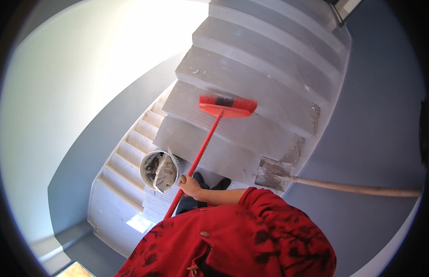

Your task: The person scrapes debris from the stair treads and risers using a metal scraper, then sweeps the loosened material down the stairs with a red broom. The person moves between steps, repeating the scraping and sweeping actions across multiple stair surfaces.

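My right hand (191, 187) is wrapped around the red handle (204, 148) of a push broom. The broom head (227, 110), with red and black bristles, is over a grey stair tread a few steps ahead of my feet; whether the bristles touch it is hard to tell. My left hand is out of view, and the lower end of the handle disappears beside my red shirt. Left of my right hand stands a white bucket (142, 169) holding debris, with a flat, dirty broken piece (164, 170) sticking out.
Winding grey stairs (256, 74) rise ahead, with crumbs on several treads. A square-bladed shovel (274, 173) lies at the right, its wooden handle reaching along the blue-grey wall (370, 131). Dusty steps (126, 162) curve along the left wall. My dark shoes (221, 184) are below me.
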`<action>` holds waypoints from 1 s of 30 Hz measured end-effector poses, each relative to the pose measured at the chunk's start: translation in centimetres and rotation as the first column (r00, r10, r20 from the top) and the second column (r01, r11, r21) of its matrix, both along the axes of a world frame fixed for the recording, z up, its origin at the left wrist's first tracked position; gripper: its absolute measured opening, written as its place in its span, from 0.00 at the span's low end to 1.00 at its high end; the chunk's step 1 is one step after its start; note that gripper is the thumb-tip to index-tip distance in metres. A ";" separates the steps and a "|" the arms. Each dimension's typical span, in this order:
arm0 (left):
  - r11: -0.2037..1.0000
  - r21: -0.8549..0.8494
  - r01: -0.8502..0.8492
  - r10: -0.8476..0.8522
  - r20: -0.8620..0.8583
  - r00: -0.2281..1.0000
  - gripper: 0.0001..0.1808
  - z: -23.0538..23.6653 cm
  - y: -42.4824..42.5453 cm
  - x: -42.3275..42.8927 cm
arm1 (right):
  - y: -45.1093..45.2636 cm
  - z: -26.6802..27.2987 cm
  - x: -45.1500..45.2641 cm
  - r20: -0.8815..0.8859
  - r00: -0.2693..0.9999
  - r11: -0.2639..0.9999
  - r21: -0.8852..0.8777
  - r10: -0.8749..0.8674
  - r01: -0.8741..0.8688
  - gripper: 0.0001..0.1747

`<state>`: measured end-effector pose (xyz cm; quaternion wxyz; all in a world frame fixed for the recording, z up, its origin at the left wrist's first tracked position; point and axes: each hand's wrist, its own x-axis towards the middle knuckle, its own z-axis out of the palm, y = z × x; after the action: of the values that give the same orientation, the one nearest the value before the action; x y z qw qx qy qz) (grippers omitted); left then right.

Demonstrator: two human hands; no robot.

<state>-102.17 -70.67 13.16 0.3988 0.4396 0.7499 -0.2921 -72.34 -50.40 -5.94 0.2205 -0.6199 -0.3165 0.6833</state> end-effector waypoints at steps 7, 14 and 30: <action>0.885 -0.068 0.461 -0.464 -0.023 0.886 0.13 2.6 4.4 0.5 | -2.4 -0.8 7.3 -0.250 0.964 0.983 -0.179 -0.094 0.050 0.08; 0.823 -0.018 0.568 -0.563 0.118 0.818 0.14 6.9 10.4 10.0 | -1.9 0.2 16.3 -0.348 0.937 0.991 -0.134 -0.031 -0.017 0.12; 0.776 0.100 0.623 -0.606 0.394 0.692 0.32 -7.3 27.4 39.4 | 4.6 -1.3 35.5 0.352 0.746 0.754 0.589 -0.565 0.292 0.14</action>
<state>-62.79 -43.26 5.87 0.4330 0.7068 0.4543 -0.3263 -36.88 -45.79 -7.25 0.4369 -0.7563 -0.3708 0.3156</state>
